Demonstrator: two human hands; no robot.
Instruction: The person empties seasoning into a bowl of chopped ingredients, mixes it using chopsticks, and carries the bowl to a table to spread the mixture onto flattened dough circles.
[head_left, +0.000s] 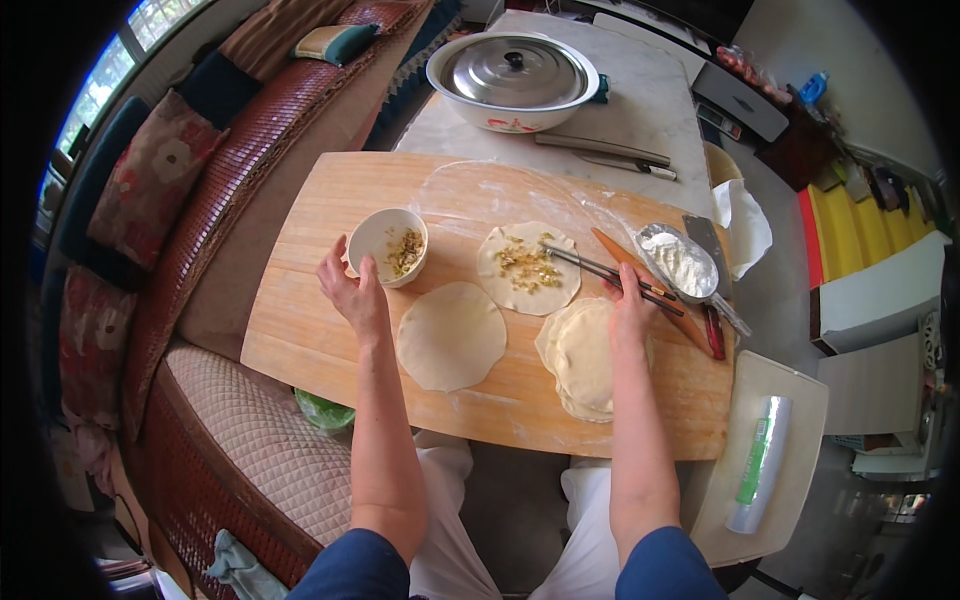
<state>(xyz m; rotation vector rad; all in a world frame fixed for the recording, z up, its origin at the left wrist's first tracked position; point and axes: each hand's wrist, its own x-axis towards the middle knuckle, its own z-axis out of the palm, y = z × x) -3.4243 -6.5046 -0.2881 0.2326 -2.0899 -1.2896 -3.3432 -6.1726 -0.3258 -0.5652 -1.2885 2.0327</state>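
Observation:
My right hand (628, 315) grips a pair of chopsticks (600, 271), dark at the handle and metallic toward the tips. Their tips rest at a round dough wrapper (491, 259) with chopped green and brown filling (529, 264) spread over its middle. My left hand (354, 289) is at the left side of a white bowl (367, 232), thumb and fingers apart; whether it touches the bowl is unclear. More of the chopped filling lies in the bowl. A bare dough wrapper (451, 337) lies right of my left forearm. Beneath my right wrist is a stack of wrappers (581, 360), partly hidden.
The wooden board (300, 315) carries flour dust, a tapered wooden rolling pin (694, 332) and a metal scoop of flour (679, 264). Behind it, a lidded enamel basin (517, 116) and a knife (626, 165) sit on a marble table (637, 82). Plastic wrap (761, 465) lies at right.

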